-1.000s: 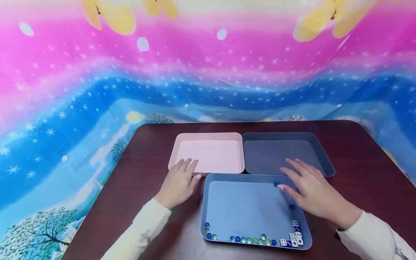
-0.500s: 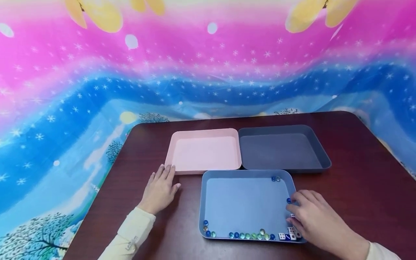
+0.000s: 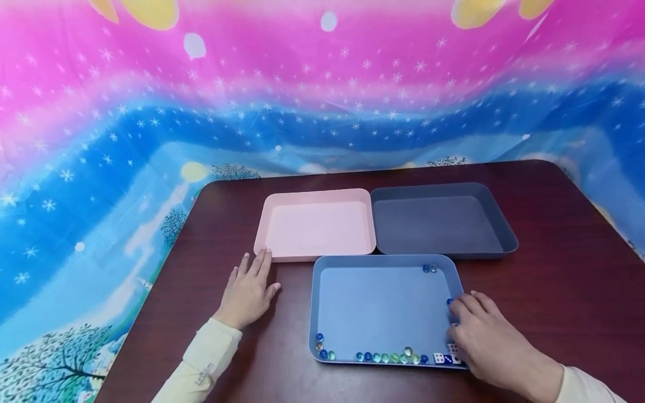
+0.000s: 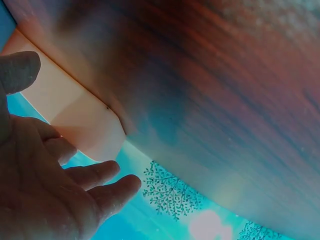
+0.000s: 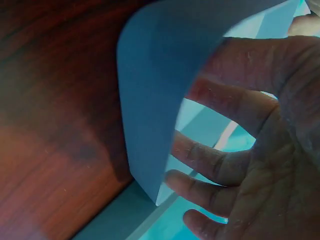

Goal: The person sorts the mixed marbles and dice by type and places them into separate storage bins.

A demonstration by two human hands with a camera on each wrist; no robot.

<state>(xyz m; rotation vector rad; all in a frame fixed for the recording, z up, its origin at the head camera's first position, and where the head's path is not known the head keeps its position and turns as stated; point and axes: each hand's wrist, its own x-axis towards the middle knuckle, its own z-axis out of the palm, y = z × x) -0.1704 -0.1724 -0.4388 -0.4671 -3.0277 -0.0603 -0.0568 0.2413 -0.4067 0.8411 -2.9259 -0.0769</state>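
My right hand (image 3: 486, 338) reaches over the right wall of the blue tray (image 3: 378, 313), fingers bent down inside it. White dice (image 3: 439, 358) and a blue die (image 3: 448, 360) lie by the fingers in the near right corner; a blue marble (image 3: 449, 301) is at the fingertips. In the right wrist view the tray's wall (image 5: 150, 95) hides the tips of the fingers (image 5: 210, 160), so whether they pinch a die is not visible. My left hand (image 3: 247, 294) lies with fingers spread, its fingertips at the near left corner of the pink tray (image 3: 319, 224), holding nothing.
A dark grey tray (image 3: 438, 224) stands beside the pink one, both behind the blue tray. Several marbles (image 3: 385, 357) line the blue tray's near wall, others sit in its near left and far right corners. A patterned cloth (image 3: 322, 112) hangs beyond the brown table (image 3: 559, 268).
My right hand came down from above the blue tray's far right part to the dice along its right wall. My left hand drew back left from over the pink tray to its near corner.
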